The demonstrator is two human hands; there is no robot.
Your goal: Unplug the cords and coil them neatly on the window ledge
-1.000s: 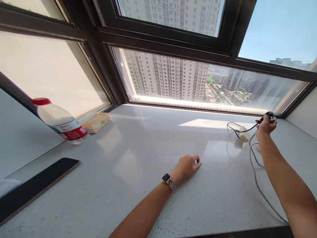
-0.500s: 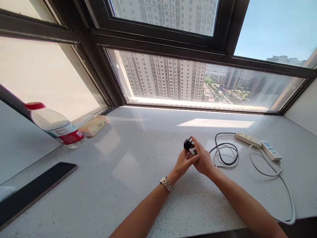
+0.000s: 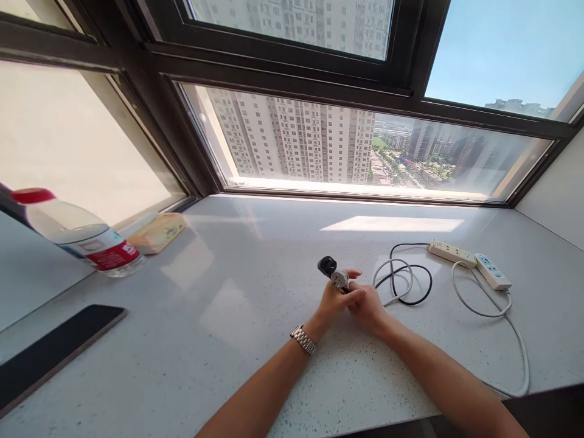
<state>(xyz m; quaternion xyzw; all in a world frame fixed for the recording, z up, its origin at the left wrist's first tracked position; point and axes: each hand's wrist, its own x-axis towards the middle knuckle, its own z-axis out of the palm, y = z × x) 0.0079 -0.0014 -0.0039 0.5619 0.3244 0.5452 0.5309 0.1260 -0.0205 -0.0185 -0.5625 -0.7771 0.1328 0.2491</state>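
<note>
Nearest the camera, two bare forearms are seen reaching over the speckled white sill (image 3: 255,377); a metal wristwatch (image 3: 303,339) is worn on the left wrist. The left hand (image 3: 335,298) and right hand (image 3: 367,307) are pressed together at mid-sill, both closed around two plugs held side by side: a white plug (image 3: 340,279) and a black plug (image 3: 326,266), both protruding just above the fingers. Which hand grips which plug cannot be told, since the fingers overlap.

Just beyond the hands, the white cable (image 3: 395,275) and black cable (image 3: 413,286) are looped loosely on the sill. Farther right, two power strips lie end to end, a cream power strip (image 3: 449,252) and a white power strip (image 3: 493,271), the latter's cord trailing off the near edge.

Judgement: the plugs are best handled by their bodies, with prongs kept clear of the fingers and slack left in the loops so that neither strip is dragged.

At far left a dark phone (image 3: 55,350), a water bottle (image 3: 77,237) and a tissue pack (image 3: 157,233) are noted, well apart from the hands.
</note>
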